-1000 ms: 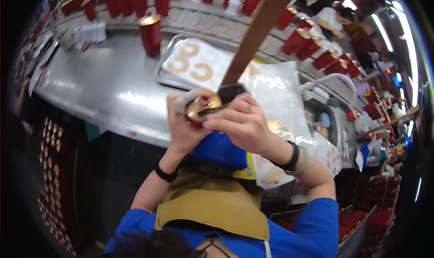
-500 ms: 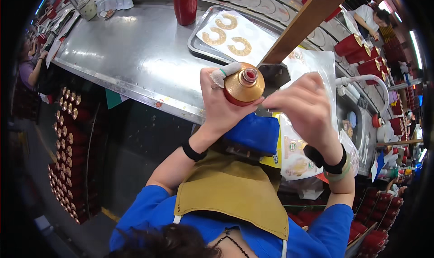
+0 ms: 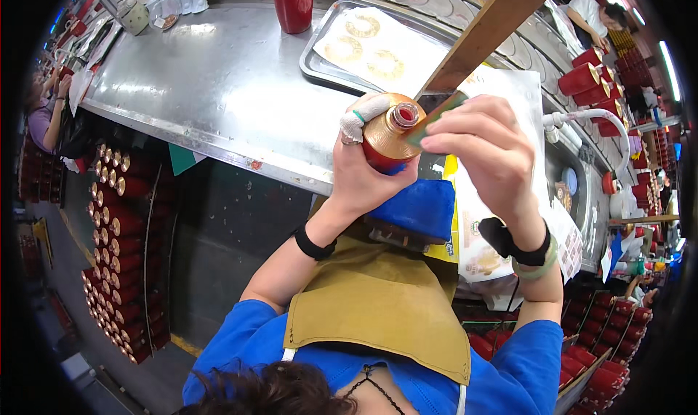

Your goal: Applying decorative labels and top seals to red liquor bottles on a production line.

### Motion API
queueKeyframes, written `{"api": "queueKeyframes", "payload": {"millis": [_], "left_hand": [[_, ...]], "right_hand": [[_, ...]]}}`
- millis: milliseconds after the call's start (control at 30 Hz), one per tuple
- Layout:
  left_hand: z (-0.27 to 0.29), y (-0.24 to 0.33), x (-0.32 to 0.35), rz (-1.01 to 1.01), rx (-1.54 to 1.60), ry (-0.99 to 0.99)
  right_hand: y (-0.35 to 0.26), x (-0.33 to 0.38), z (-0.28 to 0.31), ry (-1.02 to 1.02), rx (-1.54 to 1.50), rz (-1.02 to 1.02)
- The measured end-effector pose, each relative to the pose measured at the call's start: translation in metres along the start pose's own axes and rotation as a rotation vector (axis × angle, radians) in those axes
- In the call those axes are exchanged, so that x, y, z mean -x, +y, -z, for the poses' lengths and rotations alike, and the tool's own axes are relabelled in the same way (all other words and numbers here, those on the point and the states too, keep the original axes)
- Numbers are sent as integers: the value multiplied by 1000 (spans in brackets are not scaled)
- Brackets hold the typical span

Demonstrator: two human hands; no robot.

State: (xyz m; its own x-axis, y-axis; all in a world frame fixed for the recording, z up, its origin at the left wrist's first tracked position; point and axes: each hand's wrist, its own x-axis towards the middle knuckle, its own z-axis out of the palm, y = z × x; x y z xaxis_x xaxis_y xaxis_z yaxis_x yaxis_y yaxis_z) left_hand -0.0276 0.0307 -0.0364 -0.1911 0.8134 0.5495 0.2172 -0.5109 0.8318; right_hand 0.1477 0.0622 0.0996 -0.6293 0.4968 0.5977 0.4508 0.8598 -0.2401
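Note:
My left hand [image 3: 363, 175] grips a red bottle with a gold shoulder and red cap [image 3: 389, 131], held up above a blue cloth pad [image 3: 418, 208] on my lap. A white bandage wraps one left finger. My right hand [image 3: 487, 150] pinches a small thin green-gold strip [image 3: 432, 121] against the bottle's neck. Both wrists wear black bands. I wear a blue shirt and a tan apron [image 3: 378, 306].
A steel worktable [image 3: 218, 88] lies ahead with a metal tray [image 3: 327, 70] of gold ring labels and a tall red bottle [image 3: 293, 4]. A wooden beam [image 3: 487, 30] crosses diagonally. Red bottles fill racks at left [image 3: 123, 233] and right. Other people work at the far left and top right.
The view has tilted further down. My right hand has come to the bottle's neck with the strip; the left hand keeps hold of the bottle.

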Motion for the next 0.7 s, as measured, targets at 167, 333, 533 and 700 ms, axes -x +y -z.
{"api": "queueKeyframes", "payload": {"millis": [167,333,533,700], "left_hand": [[11,-5,-17,-22,71,-120],[10,5,-25,-121,-40,-24],[17,4,-14,-59,70,-119],[7,2,-9,-21,204,-118]], "right_hand": [[-1,0,1,-121,-263,294],[7,-5,10,-29,-116,182],[2,4,3,-156,-130,234],[1,7,1,-74,-227,296]]}}
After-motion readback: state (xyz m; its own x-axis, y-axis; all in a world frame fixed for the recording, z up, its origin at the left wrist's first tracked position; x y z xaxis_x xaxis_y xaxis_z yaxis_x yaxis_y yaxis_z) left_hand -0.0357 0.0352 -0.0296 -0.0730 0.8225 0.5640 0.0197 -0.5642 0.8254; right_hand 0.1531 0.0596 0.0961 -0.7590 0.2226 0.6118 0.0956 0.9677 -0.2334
